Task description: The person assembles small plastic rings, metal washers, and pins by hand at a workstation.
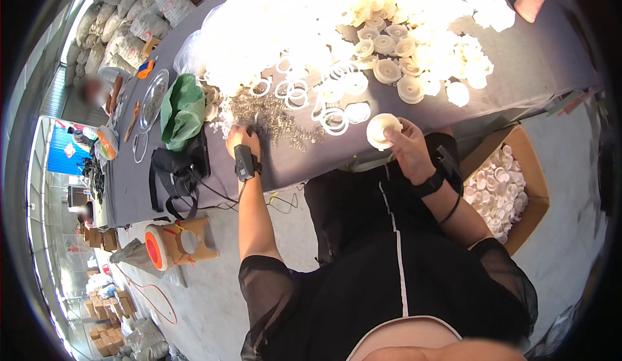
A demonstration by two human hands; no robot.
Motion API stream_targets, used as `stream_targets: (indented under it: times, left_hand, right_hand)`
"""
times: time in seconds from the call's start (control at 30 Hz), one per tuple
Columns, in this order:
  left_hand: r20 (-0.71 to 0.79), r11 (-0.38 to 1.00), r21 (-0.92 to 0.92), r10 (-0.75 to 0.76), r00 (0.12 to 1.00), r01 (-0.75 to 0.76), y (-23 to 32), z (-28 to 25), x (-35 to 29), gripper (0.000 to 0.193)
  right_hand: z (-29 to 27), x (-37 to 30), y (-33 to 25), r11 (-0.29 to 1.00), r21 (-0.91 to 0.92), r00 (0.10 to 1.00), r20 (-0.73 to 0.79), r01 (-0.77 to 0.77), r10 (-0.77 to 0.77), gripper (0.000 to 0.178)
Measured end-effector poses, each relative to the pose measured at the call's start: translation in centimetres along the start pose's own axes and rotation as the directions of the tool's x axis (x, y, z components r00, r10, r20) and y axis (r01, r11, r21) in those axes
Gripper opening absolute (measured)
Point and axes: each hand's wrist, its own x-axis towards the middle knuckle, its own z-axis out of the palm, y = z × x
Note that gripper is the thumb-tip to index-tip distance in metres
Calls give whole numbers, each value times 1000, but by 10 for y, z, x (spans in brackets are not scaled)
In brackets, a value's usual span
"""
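My right hand point(413, 153) holds a round white plastic cap-like part point(382, 131) between thumb and fingers, just off the table's front edge. My left hand point(242, 139) is down on the table with its fingers curled together, beside small clear pieces point(219, 128) and a heap of small metal springs point(285, 120). Whatever those fingers pinch is too small to make out. White plastic rings point(297, 95) lie beyond the springs. Farther back and right are several round cream-coloured plastic parts point(387, 70), partly washed out by glare.
A cardboard box point(532, 196) of white parts stands on the floor at right. On the grey-covered table point(518, 69) are a green bag point(183, 109), a black bag point(175, 178) and a pink container point(530, 0). An orange-and-tan bucket point(206, 243) is on the floor at left. Another person point(97, 95) sits at the far left.
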Motion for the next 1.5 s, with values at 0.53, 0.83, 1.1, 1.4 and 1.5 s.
stream_targets:
  times: [0.53, 0.83, 1.1, 1.4, 1.5]
  left_hand:
    - [263, -24, -956, 384, 885, 294, 140, -96, -59, 13]
    - [383, 114, -898, 682, 624, 426, 142, -112, -58, 11]
    - [207, 41, -967, 694, 690, 250, 150, -122, -63, 14]
    - [45, 199, -976, 579, 814, -87, 161, -137, -80, 28]
    - [107, 245, -968, 613, 783, -60, 164, -137, -82, 35]
  right_hand:
    - [30, 1, -10, 451, -546, 700, 634, 706, -328, 15]
    - [35, -10, -31, 314, -434, 528, 770, 845, -358, 15]
    - [31, -16, -32, 230, -470, 521, 724, 852, -452, 18]
    - [30, -18, -36, 275, -467, 541, 716, 841, -440, 18]
    - [28, -17, -39, 273, -456, 531, 736, 847, -420, 19]
